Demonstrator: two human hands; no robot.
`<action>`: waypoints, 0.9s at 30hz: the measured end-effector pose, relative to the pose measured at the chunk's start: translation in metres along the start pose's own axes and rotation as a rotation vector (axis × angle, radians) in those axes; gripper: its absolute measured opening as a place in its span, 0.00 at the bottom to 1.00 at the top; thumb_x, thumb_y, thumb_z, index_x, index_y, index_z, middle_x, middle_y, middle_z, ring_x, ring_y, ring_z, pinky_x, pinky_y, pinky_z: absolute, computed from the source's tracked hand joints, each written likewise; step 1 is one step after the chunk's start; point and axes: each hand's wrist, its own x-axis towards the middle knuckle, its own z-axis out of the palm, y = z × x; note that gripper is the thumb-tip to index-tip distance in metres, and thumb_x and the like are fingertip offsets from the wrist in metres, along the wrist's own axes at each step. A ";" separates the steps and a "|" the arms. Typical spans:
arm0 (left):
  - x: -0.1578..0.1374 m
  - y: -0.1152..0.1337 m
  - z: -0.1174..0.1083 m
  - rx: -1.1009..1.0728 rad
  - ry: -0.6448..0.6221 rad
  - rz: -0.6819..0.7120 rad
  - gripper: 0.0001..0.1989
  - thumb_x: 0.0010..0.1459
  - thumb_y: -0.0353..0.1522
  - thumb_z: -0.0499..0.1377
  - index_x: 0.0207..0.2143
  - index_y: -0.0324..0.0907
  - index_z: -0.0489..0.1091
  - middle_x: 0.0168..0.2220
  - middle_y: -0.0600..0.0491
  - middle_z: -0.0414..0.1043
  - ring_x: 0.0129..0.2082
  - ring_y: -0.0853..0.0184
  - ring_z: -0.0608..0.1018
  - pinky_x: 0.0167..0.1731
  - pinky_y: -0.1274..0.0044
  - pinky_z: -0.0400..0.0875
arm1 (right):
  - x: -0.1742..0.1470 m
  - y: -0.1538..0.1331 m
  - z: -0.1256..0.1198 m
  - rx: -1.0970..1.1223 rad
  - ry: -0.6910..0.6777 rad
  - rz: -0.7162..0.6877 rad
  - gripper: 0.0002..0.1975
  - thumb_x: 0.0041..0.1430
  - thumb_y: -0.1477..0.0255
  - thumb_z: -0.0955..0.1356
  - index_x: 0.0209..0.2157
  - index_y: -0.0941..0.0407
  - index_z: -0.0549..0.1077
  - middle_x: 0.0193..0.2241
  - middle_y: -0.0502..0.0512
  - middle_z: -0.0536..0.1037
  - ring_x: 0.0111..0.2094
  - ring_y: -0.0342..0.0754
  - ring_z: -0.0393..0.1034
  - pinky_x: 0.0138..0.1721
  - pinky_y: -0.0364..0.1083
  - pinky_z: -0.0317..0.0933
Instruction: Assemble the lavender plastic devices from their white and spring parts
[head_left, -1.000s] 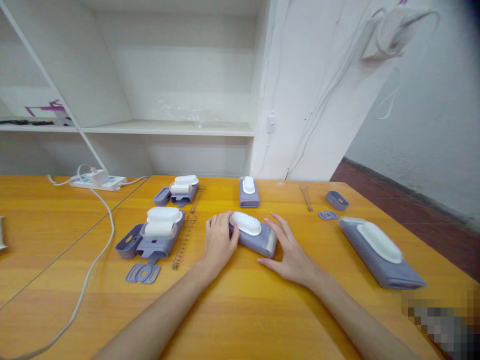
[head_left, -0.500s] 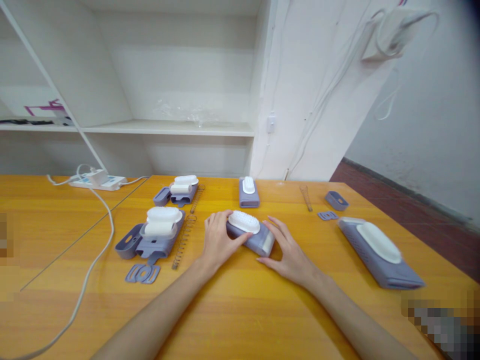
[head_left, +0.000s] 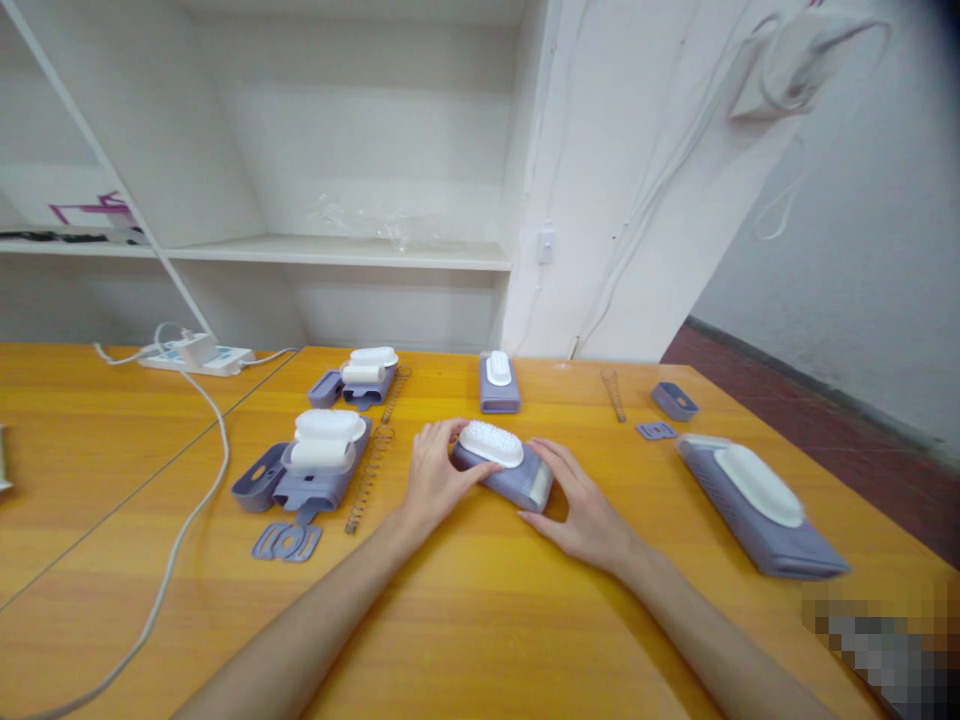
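Note:
A purple-grey plastic case [head_left: 514,488] lies in front of me with a white oval bristled piece [head_left: 491,443] on its upper face. My left hand [head_left: 439,465] is closed around the left end, thumb along the near side. At the right end, my right hand [head_left: 574,495] grips the case between its fingers and thumb. To the left lies a similar case [head_left: 319,492] with a white oval piece and a white cylinder on it. Beside it are an open purple-grey cap [head_left: 260,480], a coil spring [head_left: 367,485] and flat slotted plates [head_left: 287,541].
Another set of parts [head_left: 367,385] lies behind on the left. A case [head_left: 499,400] stands at the back, and a larger-looking case [head_left: 765,520] lies right. Near it are a cap [head_left: 675,400], plate [head_left: 655,431] and spring [head_left: 613,396]. A white cable [head_left: 225,440] crosses the left side.
My right hand has closed in on the right end of the case, its fingers nearer together around it. My left hand keeps its hold; the view has shifted slightly.

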 end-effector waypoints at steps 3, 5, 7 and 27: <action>0.000 -0.002 0.000 -0.048 0.000 -0.010 0.27 0.42 0.44 0.67 0.43 0.44 0.64 0.40 0.52 0.70 0.38 0.63 0.71 0.41 0.70 0.65 | -0.001 0.000 -0.001 0.005 -0.004 -0.002 0.38 0.49 0.70 0.69 0.60 0.51 0.52 0.60 0.58 0.56 0.60 0.55 0.51 0.60 0.56 0.50; 0.000 -0.003 0.000 -0.085 -0.002 -0.012 0.26 0.43 0.43 0.67 0.44 0.44 0.65 0.40 0.51 0.70 0.38 0.63 0.71 0.41 0.70 0.66 | -0.001 0.000 -0.002 0.004 -0.010 -0.009 0.37 0.49 0.72 0.69 0.60 0.52 0.53 0.60 0.58 0.56 0.60 0.54 0.51 0.61 0.55 0.49; 0.000 -0.004 0.000 -0.115 -0.008 -0.008 0.26 0.44 0.42 0.66 0.44 0.44 0.65 0.41 0.51 0.70 0.39 0.63 0.72 0.41 0.70 0.66 | -0.002 0.000 -0.003 0.001 -0.019 -0.020 0.36 0.50 0.73 0.68 0.60 0.52 0.53 0.60 0.58 0.55 0.61 0.54 0.50 0.61 0.54 0.50; 0.000 0.003 0.001 -0.066 -0.061 0.005 0.26 0.43 0.42 0.67 0.43 0.44 0.65 0.41 0.51 0.70 0.41 0.62 0.71 0.43 0.69 0.66 | 0.000 0.000 -0.001 0.023 0.043 -0.020 0.34 0.48 0.71 0.69 0.57 0.54 0.56 0.57 0.61 0.59 0.59 0.56 0.54 0.59 0.57 0.51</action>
